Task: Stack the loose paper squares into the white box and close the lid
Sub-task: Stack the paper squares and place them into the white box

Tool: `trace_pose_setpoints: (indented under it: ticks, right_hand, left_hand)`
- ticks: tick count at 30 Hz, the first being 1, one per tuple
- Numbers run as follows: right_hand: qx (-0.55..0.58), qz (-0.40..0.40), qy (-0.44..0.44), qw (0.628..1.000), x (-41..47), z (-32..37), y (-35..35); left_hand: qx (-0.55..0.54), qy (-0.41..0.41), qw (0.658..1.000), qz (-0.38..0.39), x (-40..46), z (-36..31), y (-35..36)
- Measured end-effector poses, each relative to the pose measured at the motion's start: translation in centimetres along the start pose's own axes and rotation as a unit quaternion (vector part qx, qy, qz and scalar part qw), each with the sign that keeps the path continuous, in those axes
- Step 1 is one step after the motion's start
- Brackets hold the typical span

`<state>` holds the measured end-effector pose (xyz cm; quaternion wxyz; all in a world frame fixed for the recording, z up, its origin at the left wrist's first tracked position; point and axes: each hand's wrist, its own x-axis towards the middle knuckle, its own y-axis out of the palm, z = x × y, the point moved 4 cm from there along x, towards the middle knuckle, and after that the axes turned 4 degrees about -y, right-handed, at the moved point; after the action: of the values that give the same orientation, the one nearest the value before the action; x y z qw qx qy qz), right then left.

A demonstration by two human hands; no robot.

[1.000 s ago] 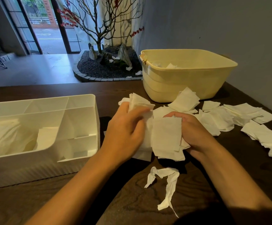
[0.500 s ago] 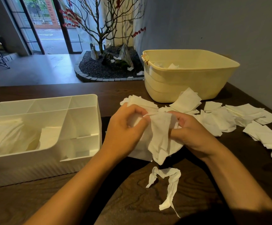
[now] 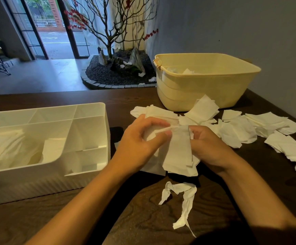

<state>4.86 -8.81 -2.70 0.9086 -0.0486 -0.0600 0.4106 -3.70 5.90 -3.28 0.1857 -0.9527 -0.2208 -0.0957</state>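
Over the dark table [image 3: 37, 218], my left hand [image 3: 140, 147] and right hand [image 3: 209, 147] both pinch a small stack of paper squares [image 3: 179, 152], fingers curled around its top edge. More squares [image 3: 250, 128] lie scattered to my right, near the yellow tub [image 3: 205, 85]. The white box [image 3: 46, 138] sits open at my left, some paper already inside. A twisted scrap [image 3: 184, 197] lies just below my hands.

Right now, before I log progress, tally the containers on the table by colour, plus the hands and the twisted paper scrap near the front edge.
White containers: 1, the divided white box
Yellow containers: 1, the yellow tub
Hands: 2, left hand and right hand, both gripping the paper squares
Twisted paper scraps: 1, the twisted scrap
Total: 5
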Motion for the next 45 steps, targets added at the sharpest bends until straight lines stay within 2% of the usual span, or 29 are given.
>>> trace_pose_setpoints:
  ticks: [5, 9, 12, 14, 17, 22, 25, 29, 35, 41, 45]
  right_hand:
    - [0.008, 0.008, 0.002, 1.0, 0.1, -0.4, -0.1]
    - [-0.035, -0.02, 0.021, 0.999, 0.2, -0.8, -0.3]
    - [-0.061, -0.092, 0.028, 0.994, 0.5, -0.8, -0.9]
    - [-0.076, -0.114, 0.017, 0.99, 0.6, -0.7, -1.1]
    - [-0.072, -0.097, -0.038, 0.992, 0.4, -0.1, -0.6]
    - [-0.148, -0.061, -0.093, 0.983, 0.3, -0.3, 0.4]
    - [-0.084, -0.091, -0.104, 0.987, 0.3, -0.3, 0.3]
    - [-0.034, -0.125, -0.102, 0.986, 0.4, -0.4, 0.2]
    - [-0.11, -0.113, -0.122, 0.98, 0.3, 0.0, 0.7]
    - [-0.148, -0.214, -0.138, 0.956, 0.1, 0.4, -0.6]
    - [-0.142, -0.235, -0.158, 0.948, -0.2, 0.3, -1.0]
  left_hand:
    - [-0.014, 0.023, 0.998, -0.065, 0.1, -0.2, -0.6]
    - [-0.067, -0.009, 0.99, -0.124, 0.2, -0.1, -1.4]
    - [-0.093, -0.014, 0.987, -0.127, 0.5, 0.2, -1.6]
    - [-0.073, 0.011, 0.989, -0.131, 0.4, 0.2, -1.6]
    - [-0.035, 0.035, 0.989, -0.138, 0.2, 0.1, -1.4]
    - [-0.036, 0.031, 0.991, -0.124, 0.0, -0.1, -1.1]
    - [-0.048, 0.01, 0.995, -0.085, -0.2, -0.4, -0.5]
    - [-0.04, -0.015, 0.996, -0.079, 0.1, 0.3, -0.2]
    - [-0.093, -0.032, 0.988, -0.119, -0.1, -0.1, -0.8]
    - [-0.111, -0.119, 0.972, -0.169, 0.2, 1.0, -1.4]
    - [-0.095, -0.165, 0.969, -0.16, 0.2, 1.4, -1.0]
